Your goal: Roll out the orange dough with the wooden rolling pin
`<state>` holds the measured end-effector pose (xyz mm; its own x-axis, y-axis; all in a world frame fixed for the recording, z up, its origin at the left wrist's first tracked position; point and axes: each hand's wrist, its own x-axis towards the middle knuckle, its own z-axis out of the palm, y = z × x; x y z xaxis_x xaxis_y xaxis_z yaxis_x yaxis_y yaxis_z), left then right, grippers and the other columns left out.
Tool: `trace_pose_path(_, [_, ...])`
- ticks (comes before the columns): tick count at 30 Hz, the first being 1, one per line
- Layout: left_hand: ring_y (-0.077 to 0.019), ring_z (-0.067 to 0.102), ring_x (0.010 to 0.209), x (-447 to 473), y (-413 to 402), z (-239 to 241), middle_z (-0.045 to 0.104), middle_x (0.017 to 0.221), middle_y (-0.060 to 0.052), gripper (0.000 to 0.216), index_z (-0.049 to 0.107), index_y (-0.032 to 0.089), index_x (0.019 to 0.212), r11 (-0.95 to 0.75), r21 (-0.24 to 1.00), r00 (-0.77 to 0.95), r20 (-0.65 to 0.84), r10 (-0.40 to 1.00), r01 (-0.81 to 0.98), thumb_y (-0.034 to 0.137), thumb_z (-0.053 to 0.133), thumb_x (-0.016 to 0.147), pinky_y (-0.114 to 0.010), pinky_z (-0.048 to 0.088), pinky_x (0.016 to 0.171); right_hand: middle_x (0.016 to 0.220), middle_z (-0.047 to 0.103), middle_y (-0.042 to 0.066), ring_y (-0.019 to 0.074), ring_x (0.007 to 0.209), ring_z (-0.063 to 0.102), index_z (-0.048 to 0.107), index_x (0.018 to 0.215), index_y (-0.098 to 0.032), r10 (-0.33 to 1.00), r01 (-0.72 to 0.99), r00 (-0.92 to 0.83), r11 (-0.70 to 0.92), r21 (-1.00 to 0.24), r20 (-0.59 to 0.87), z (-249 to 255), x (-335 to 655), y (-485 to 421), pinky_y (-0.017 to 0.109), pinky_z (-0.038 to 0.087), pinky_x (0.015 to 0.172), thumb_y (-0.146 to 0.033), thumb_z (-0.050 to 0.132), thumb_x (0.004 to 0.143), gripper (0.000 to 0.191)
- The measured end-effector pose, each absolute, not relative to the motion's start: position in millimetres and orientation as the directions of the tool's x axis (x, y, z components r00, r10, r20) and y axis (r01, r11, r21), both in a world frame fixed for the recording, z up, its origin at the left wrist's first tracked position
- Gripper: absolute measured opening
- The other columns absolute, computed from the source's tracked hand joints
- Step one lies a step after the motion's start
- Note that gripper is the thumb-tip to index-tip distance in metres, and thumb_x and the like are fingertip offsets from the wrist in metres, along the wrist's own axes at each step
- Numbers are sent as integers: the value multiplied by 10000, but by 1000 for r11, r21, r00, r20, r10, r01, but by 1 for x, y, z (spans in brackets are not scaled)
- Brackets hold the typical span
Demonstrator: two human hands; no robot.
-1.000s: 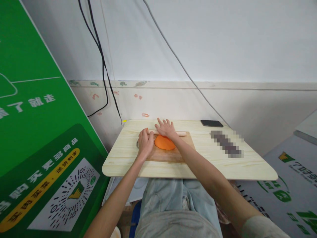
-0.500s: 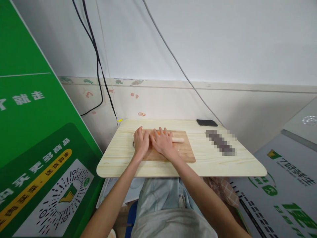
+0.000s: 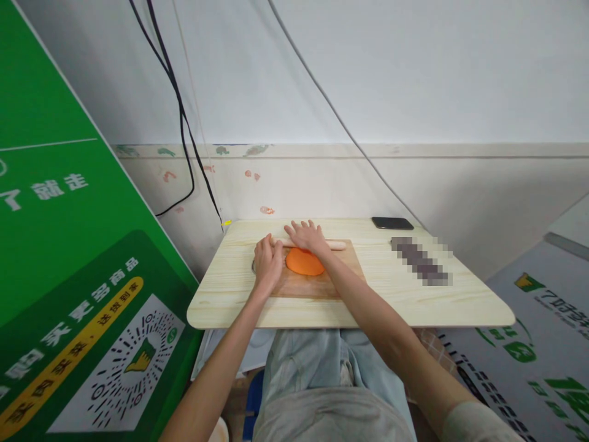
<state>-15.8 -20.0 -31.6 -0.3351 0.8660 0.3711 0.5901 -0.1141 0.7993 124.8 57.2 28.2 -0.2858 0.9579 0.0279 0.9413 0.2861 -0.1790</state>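
Note:
On the wooden cutting board lies a flat, rounded piece of orange dough. A pale rolling pin lies crosswise at the dough's far edge. My right hand rests flat on the pin, its fingers stretched out and apart. Over the board's left edge my left hand is closed, close to the pin's left end; its fingertips are partly hidden. Beside that hand, part of a metal ring shows.
The pale wood table stands against the wall. A black phone lies at its back right, near a blurred dark item. Green panel on the left, printed white panel on the right. Cables hang down the wall.
My right hand has pushed the rolling pin away from me to the board's far side, uncovering the orange dough. My left hand stays at the board's left edge. The view has shifted slightly.

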Motion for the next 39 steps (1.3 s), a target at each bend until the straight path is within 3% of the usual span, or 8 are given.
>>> trace_pose_path(5, [-283, 549, 1503, -17, -20, -32, 654, 1504, -166, 469, 599, 202, 1478, -98, 808, -354, 359, 864, 580, 419, 428, 1099, -462, 405, 1304, 1553, 625, 252, 426, 1501, 495, 624, 1519, -161, 978, 963, -198, 206, -172, 58, 25, 122, 38, 685, 359, 1193, -547, 267, 1153, 640])
trace_pose_path(10, [-289, 568, 1487, -18, -19, -32, 663, 1496, -172, 454, 620, 194, 1437, -97, 800, -356, 367, 859, 592, 429, 440, 1093, -456, 425, 1287, 1736, 455, 218, 397, 1661, 296, 492, 1662, -118, 967, 962, -167, 203, -185, 192, 10, 115, -4, 662, 185, 1317, -456, 235, 1162, 655])
trace_pose_path(13, [-290, 603, 1458, -16, -20, -31, 686, 1489, -158, 425, 624, 219, 1426, -80, 778, -332, 356, 873, 623, 407, 430, 1098, -472, 451, 1260, 1789, 377, 179, 350, 1692, 244, 428, 1710, -136, 962, 932, -235, 265, -248, 142, 13, 127, -12, 604, 214, 1332, -455, 239, 1160, 664])
trace_pose_path(18, [-313, 630, 1443, -13, -25, -25, 709, 1497, -151, 399, 635, 237, 1398, -80, 629, -183, 342, 922, 773, 358, 387, 1111, -532, 415, 1263, 1659, 565, 174, 324, 1561, 465, 597, 1592, -196, 964, 949, -152, 204, -241, 218, 24, 178, -3, 521, 371, 1261, -449, 346, 1146, 571])
trace_pose_path(22, [-342, 742, 1250, -19, -16, -9, 796, 1307, -174, 413, 691, 245, 1282, -14, 513, -140, 260, 955, 858, 436, 363, 1119, -514, 530, 1107, 1709, 488, 210, 386, 1601, 394, 600, 1591, -179, 983, 983, -85, 109, -149, 160, 26, 215, 5, 574, 342, 1265, -541, 498, 1103, 617])
trace_pose_path(26, [-366, 733, 1224, -19, 12, 11, 808, 1218, -186, 442, 739, 235, 1098, -26, 355, -57, 221, 974, 934, 467, 363, 1109, -532, 547, 1058, 1751, 441, 177, 357, 1632, 354, 565, 1633, -233, 981, 975, -154, 170, -140, 116, 19, 225, 8, 565, 282, 1300, -542, 445, 1122, 610])
trace_pose_path(32, [-368, 668, 1326, -14, 35, 12, 750, 1364, -166, 431, 731, 270, 1240, -92, 274, 73, 79, 994, 957, 417, 349, 1105, -598, 511, 1114, 1758, 439, 158, 350, 1651, 324, 513, 1678, -238, 977, 968, -179, 196, -156, 117, 13, 222, 0, 569, 261, 1309, -429, 355, 1138, 594])
trace_pose_path(39, [-378, 498, 1541, -16, 5, -7, 643, 1542, -230, 534, 589, 198, 1543, -135, 272, 77, 215, 974, 953, 387, 362, 1098, -611, 433, 1221, 1664, 563, 160, 334, 1612, 380, 573, 1620, -178, 953, 962, -223, 249, -109, 206, 10, 221, -25, 523, 267, 1301, -323, 318, 1146, 557])
